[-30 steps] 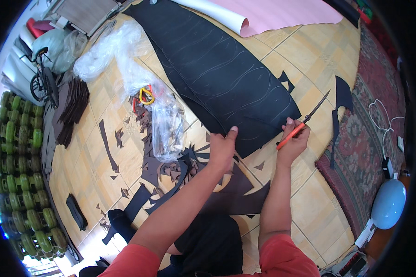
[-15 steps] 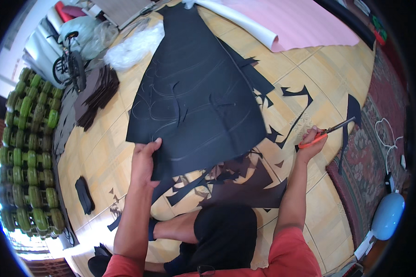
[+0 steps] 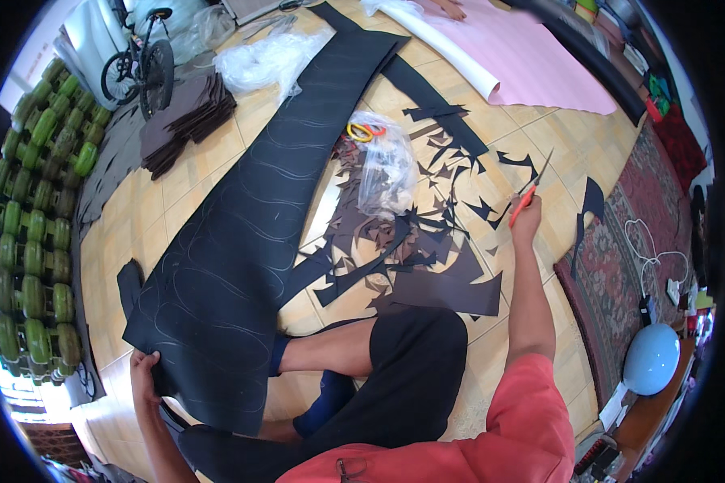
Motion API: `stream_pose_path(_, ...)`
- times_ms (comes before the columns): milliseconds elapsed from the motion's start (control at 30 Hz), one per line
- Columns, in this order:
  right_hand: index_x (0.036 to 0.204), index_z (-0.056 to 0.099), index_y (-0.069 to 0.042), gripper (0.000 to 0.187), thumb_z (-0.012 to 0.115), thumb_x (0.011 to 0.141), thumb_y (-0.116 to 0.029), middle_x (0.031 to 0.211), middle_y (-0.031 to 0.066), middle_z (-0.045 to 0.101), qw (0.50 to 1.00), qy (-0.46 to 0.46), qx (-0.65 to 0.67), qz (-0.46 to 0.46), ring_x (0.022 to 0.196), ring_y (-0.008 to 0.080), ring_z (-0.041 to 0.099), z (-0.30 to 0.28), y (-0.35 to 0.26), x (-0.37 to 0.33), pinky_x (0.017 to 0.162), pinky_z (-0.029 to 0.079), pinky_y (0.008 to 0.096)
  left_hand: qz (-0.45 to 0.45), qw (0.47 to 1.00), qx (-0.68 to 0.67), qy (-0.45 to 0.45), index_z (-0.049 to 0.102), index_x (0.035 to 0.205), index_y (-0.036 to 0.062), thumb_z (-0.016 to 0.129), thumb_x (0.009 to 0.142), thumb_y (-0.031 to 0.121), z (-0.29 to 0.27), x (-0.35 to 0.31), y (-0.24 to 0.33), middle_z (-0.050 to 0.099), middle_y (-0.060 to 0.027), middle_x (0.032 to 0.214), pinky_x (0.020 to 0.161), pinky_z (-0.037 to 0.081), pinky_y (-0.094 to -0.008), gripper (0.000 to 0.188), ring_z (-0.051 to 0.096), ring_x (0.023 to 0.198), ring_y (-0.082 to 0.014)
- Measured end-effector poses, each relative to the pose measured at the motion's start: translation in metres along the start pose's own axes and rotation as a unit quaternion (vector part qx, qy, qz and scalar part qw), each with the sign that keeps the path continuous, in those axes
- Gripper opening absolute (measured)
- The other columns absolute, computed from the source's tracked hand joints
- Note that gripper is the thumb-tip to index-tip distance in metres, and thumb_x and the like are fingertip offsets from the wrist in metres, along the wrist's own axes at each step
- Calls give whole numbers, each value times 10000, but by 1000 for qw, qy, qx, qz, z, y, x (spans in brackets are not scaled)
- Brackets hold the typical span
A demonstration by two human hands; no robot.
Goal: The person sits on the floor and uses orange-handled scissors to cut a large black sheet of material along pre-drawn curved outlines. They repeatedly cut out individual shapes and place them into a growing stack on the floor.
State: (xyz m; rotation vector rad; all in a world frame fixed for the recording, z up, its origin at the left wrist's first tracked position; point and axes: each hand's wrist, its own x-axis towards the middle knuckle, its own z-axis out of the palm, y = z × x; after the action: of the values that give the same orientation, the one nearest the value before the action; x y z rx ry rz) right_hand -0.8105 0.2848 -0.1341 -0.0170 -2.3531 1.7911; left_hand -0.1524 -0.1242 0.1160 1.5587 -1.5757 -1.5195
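A long black sheet (image 3: 242, 201) marked with pale curved lines stretches from the far floor toward my left side. Its near corner is pinched in my left hand (image 3: 144, 375), thumb on top. Over on the right, my right hand (image 3: 526, 221) is closed round the orange handles of a pair of scissors (image 3: 532, 190), their blades pointing up and away from the sheet. Between sheet and scissors lie many dark offcuts (image 3: 427, 233) and a larger brown piece (image 3: 447, 291). A second pair of scissors (image 3: 366, 131), with yellow and orange handles, rests by a clear plastic bag (image 3: 388, 173).
Another person's hand (image 3: 449, 10) rests on pink sheeting (image 3: 524, 56) at the far side. Stacked dark pieces (image 3: 181, 121), a bicycle (image 3: 145, 60) and green canisters (image 3: 36, 225) stand left. A patterned carpet (image 3: 612, 274) with a white cable lies right.
My left hand has pulled the sheet's near end left and toward me, uncovering the offcuts, plastic bag and second scissors. The scissors in my right hand now point more upward.
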Motion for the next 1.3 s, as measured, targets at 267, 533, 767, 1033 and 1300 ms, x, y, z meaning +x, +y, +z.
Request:
stream_pose_path(267, 982, 476, -34, 238, 657, 879, -150, 762, 51, 577, 962, -244, 112, 45, 562, 112, 574, 58, -128, -144, 478, 465, 240, -121, 983, 134, -24, 626, 890, 23, 643, 757, 6, -81, 6, -28, 652, -52, 770, 673, 489, -280, 135, 613, 703, -159)
stream_pose_path(533, 971, 507, -17, 243, 674, 874, -164, 778, 77, 613, 861, -493, 73, 98, 561, 126, 605, 122, -187, -320, 510, 502, 257, -158, 987, 26, -17, 590, 1075, 79, 592, 900, 108, -165, 32, -157, 605, -22, 825, 625, 520, -314, 177, 602, 701, -163)
stream_pose_path(767, 1026, 485, -11, 318, 592, 943, -299, 827, 92, 621, 806, -580, 58, 108, 597, 138, 611, 145, -186, -418, 518, 511, 261, -59, 994, 62, 62, 361, 1382, -42, 695, 861, 192, -118, -52, -182, 594, -73, 880, 690, 464, -260, 661, 554, 766, -130)
stream_pose_path(1033, 1013, 514, -38, 280, 597, 938, -295, 814, 83, 614, 780, -601, 102, 138, 562, 128, 581, 152, -193, -469, 490, 494, 262, -129, 953, -261, 80, 396, 1388, 69, 611, 914, 165, -23, -112, -188, 571, -77, 1184, 695, 488, -279, 529, 581, 943, -169)
stream_pose_path(1300, 994, 519, -26, 237, 609, 924, -234, 829, 84, 627, 786, -614, 38, 64, 590, 130, 599, 135, -219, -498, 518, 507, 252, -29, 980, -157, 118, 317, 1415, 0, 511, 716, -140, -35, -90, -237, 519, -165, 1283, 1032, 366, -333, 739, 482, 1215, -279)
